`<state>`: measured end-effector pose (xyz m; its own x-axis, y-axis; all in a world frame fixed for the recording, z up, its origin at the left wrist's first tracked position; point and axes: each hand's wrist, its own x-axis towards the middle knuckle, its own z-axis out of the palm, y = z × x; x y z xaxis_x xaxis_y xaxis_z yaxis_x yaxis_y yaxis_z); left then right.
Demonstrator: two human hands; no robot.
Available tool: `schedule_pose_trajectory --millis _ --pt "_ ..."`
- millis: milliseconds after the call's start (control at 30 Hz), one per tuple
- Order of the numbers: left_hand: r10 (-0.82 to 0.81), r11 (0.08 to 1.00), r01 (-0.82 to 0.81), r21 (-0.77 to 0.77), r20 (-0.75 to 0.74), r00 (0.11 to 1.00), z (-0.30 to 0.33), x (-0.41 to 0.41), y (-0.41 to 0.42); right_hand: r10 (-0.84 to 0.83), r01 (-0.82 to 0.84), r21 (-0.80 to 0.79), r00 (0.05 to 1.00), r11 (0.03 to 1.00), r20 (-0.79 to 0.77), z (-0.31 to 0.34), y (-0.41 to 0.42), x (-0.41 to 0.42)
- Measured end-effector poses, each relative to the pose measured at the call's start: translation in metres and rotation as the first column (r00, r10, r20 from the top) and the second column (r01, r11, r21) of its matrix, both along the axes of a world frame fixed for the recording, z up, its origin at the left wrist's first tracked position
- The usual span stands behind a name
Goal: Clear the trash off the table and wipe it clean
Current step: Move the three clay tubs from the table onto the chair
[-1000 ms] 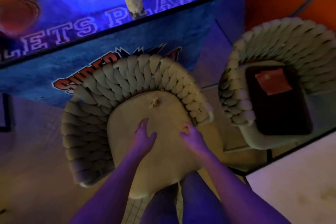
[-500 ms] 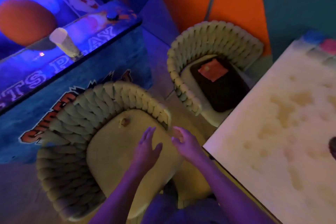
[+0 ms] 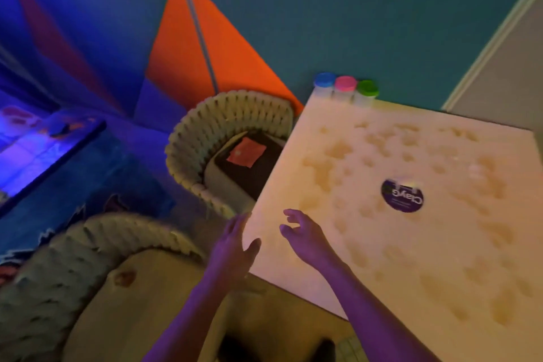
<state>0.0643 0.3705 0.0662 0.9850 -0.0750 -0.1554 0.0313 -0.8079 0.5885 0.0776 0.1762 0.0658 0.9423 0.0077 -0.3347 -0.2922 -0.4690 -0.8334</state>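
A pale square table (image 3: 382, 258) fills the right side of the head view, its top covered in yellowish stains. A round dark purple label or lid (image 3: 402, 195) lies near the table's middle. My left hand (image 3: 235, 247) hovers at the table's near left corner, fingers straight. My right hand (image 3: 305, 236) hangs over the table's left edge with loosely curled fingers and holds nothing I can make out. A small brownish scrap (image 3: 125, 278) lies on the seat of the near chair (image 3: 88, 273).
Three small jars with blue (image 3: 324, 87), pink (image 3: 345, 89) and green (image 3: 367, 94) lids stand at the table's far left corner. A second woven chair (image 3: 211, 138) holds a dark cushion with a red square (image 3: 246, 153). A blue-lit arcade cabinet (image 3: 44, 156) stands left.
My view has swung right and up from the chair seat to the table. Both hands have left the seat and now hover at the table's near left corner.
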Motion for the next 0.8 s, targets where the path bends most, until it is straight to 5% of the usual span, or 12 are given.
schedule_pose_trajectory --millis 433,800 --pt "-0.287 0.957 0.290 -0.003 0.138 0.948 0.046 0.067 -0.166 -0.273 0.276 -0.019 0.958 0.961 0.092 0.035 -0.159 0.019" --pt "-0.385 0.922 0.382 0.060 0.239 0.892 0.071 0.227 -0.219 -0.356 0.377 -0.083 0.914 0.923 0.195 0.071 -0.221 0.139"
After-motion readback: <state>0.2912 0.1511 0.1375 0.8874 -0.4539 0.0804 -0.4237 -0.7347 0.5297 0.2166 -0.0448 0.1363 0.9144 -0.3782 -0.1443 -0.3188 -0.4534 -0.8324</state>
